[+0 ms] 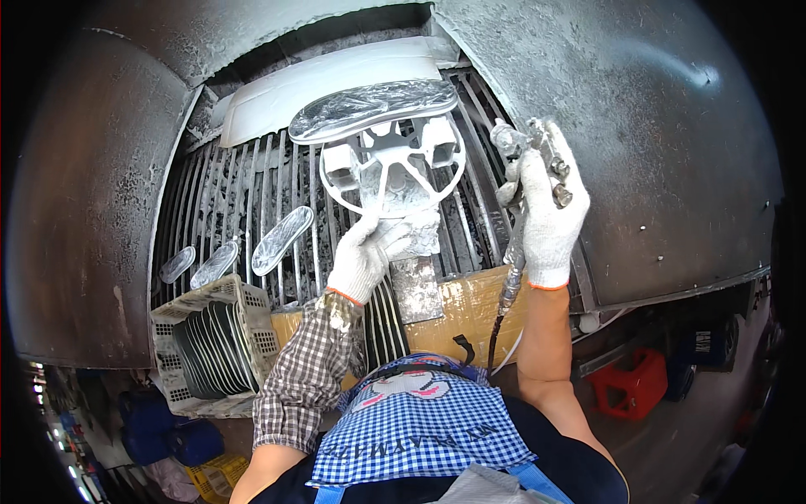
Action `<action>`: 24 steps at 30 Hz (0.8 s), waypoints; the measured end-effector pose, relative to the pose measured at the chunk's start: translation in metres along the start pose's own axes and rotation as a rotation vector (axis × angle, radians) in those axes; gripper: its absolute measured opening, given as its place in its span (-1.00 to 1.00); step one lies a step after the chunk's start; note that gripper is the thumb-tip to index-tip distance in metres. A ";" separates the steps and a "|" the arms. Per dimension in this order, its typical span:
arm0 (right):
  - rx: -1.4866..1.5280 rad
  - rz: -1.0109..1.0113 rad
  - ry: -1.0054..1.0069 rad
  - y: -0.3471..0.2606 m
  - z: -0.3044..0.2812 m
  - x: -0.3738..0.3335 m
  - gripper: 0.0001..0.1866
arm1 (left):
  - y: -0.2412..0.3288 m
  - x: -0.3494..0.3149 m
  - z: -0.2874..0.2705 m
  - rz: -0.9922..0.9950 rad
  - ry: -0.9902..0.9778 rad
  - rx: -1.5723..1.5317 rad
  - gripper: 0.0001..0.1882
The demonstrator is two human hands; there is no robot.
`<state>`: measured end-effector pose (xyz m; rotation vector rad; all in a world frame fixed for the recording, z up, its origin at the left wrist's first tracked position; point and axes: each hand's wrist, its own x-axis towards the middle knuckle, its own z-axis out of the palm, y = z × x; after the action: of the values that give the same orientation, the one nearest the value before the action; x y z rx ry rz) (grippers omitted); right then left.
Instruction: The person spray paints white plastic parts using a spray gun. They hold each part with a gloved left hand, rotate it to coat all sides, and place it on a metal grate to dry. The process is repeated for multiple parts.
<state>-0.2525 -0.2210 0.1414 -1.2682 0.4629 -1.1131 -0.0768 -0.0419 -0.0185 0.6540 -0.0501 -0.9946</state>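
In front of me a white round turntable with spokes and block supports stands over metal slats. Across its top lies a long sole-shaped piece, dark and glossy with a pale edge. My left hand, in a white knitted glove, reaches to the near rim of the turntable, its thumb spread away from the fingers. To the right, my gloved right hand is wrapped round a paint-crusted spray gun, held up beside the turntable. A hose runs down from the gun.
Several smaller shiny sole-shaped pieces lie on the slats at left. A plastic crate holds a row of dark soles. Metal booth walls stand on both sides. A red stool is at lower right.
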 end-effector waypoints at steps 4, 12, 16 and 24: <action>0.024 0.014 -0.012 -0.007 -0.002 -0.009 -0.46 | 0.003 0.002 -0.015 -0.005 -0.010 -0.012 -0.48; 0.002 0.076 -0.104 -0.012 -0.012 -0.013 -0.47 | 0.018 -0.001 -0.020 0.034 0.033 -0.020 -0.53; 0.077 0.070 -0.031 -0.012 -0.016 -0.009 -0.45 | 0.023 -0.003 -0.014 0.066 0.037 -0.055 -0.60; 0.014 0.068 -0.030 -0.026 -0.033 -0.017 -0.45 | 0.045 -0.001 -0.036 0.130 0.036 0.009 -0.48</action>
<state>-0.2967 -0.2208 0.1503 -1.2464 0.4722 -1.0370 -0.0311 -0.0073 -0.0233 0.6683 -0.0651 -0.8574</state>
